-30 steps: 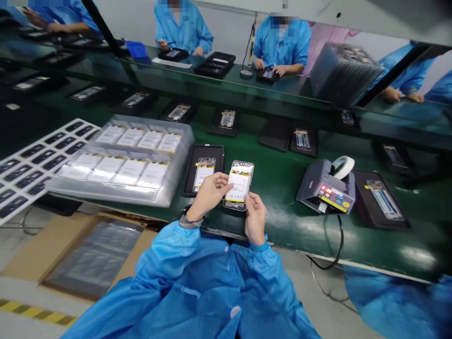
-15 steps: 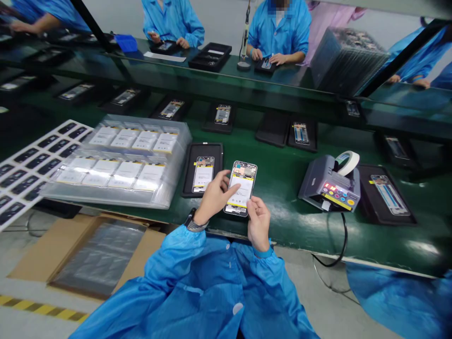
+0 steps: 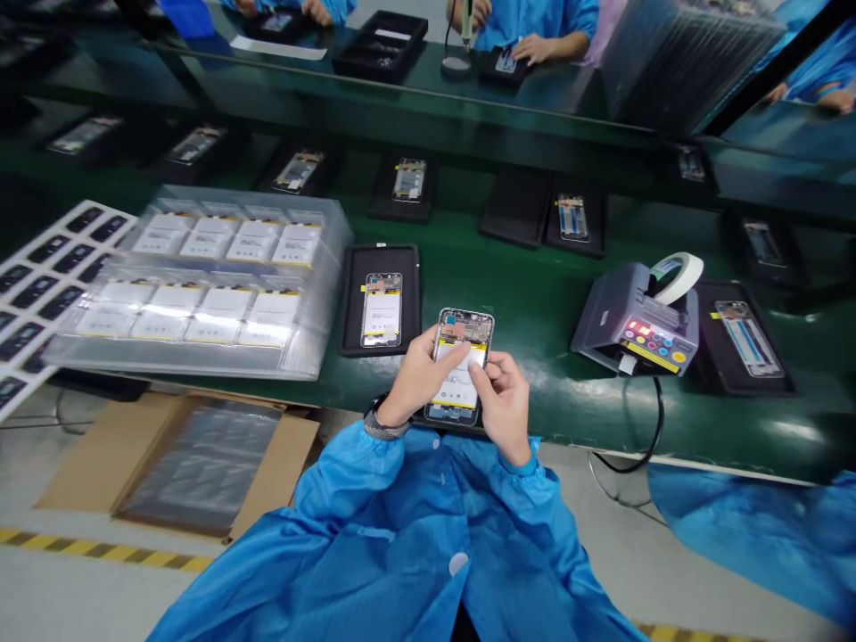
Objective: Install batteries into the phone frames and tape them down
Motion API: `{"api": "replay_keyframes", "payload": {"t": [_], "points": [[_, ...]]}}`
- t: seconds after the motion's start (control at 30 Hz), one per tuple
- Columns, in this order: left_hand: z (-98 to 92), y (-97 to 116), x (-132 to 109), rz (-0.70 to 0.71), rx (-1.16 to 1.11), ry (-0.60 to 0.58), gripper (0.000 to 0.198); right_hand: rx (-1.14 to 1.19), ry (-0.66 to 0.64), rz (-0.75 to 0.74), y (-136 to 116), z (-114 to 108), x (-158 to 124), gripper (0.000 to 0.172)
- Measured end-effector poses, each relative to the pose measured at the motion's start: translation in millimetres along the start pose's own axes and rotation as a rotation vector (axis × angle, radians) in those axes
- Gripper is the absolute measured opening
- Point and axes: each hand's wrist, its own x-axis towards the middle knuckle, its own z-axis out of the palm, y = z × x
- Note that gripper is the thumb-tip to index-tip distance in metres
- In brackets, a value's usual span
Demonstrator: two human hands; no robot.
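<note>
Between my two hands is an opened smartphone [image 3: 455, 390], its circuit board at the top and a white battery with yellow edges below. My left hand [image 3: 423, 376] grips the phone's left side, its thumb lying on the battery. On the right side my right hand [image 3: 503, 399] holds the edge, with its thumb also pressed on the battery. The fingers under the phone are hidden. Just left of it, a second opened phone [image 3: 382, 310] with a battery lies in a black tray [image 3: 349, 308].
Left stands a clear plastic tray [image 3: 304, 355] of batteries, beside a sheet of dark stickers [image 3: 40, 290]. A tape dispenser [image 3: 635, 321] with a cable sits right. More phones in black trays line the bench [image 3: 448, 259]. Co-workers' hands [image 3: 531, 49] work opposite. An open carton [image 3: 80, 468] lies below.
My right hand has moved up the phone's right side and its thumb now rests on the battery. My left hand has closed round the left edge. The camera view has tilted down.
</note>
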Motion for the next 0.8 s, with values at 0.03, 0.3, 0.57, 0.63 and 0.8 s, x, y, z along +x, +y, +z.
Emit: {"api": "replay_keyframes", "payload": {"t": [0.03,0.3,0.57,0.63,0.8], "points": [[0.7,1.6,-0.2,0.012,0.031,0.006,0.043,0.008,0.003,0.011,0.4,1.4,-4.3,0.035],[4.5,5.6,-15.4,0.041,0.106,-0.034,0.038,-0.170,0.036,-0.080,-12.2,1.6,-14.0,0.030],[5.4,12.0,-25.6,0.121,0.205,0.001,0.034,-0.235,0.016,-0.131,-24.2,6.3,-15.9,0.024],[4.5,13.1,-27.2,0.144,0.220,0.003,0.033,-0.258,0.018,-0.147,-24.8,6.6,-16.6,0.022],[5.0,13.7,-29.9,0.145,0.211,0.009,0.032,-0.345,0.030,-0.200,-27.1,5.1,-15.5,0.019]]}}
